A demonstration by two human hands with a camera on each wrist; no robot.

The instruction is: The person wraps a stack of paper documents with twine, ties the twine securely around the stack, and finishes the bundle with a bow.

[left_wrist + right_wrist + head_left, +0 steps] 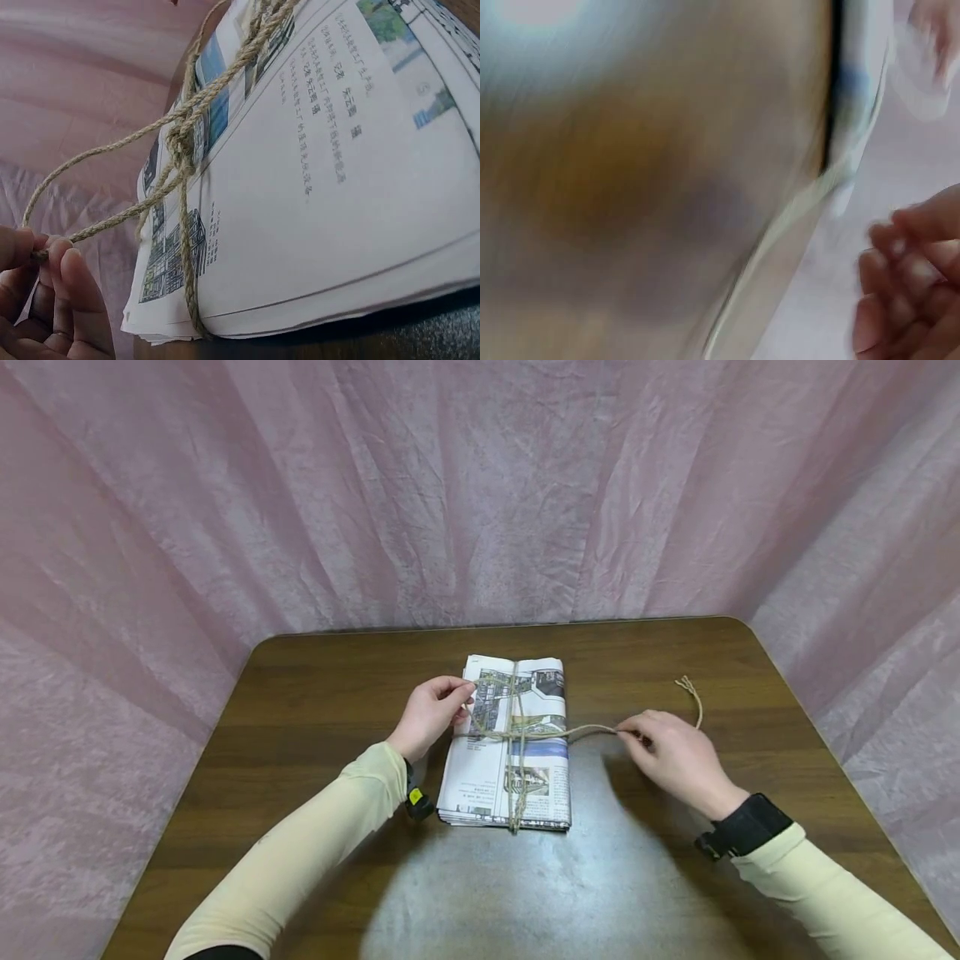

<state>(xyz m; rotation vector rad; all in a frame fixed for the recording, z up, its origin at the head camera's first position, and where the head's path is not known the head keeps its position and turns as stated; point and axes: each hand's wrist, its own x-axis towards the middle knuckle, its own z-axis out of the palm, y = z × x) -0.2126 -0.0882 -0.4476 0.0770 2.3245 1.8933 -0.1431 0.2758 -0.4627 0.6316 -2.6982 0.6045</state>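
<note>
A folded newspaper bundle [480,777] lies on the table, bound crosswise with jute twine [517,777]. At its left edge my left hand [433,710] pinches a bend of twine between thumb and fingers. Two strands run from that pinch to the knot [180,142] on top of the bundle. My right hand [671,752] is off to the right, thumb and fingertips at the twine that leads out from the bundle. The right wrist view is blurred; there the twine [765,244] passes beside curled fingers [874,270], and I cannot tell whether they hold it.
The frayed twine end [688,687] sticks out beyond my right hand. Underneath is a brown wooden table [337,660] with rounded far corners. Pink curtains [480,493] hang behind it and along both sides.
</note>
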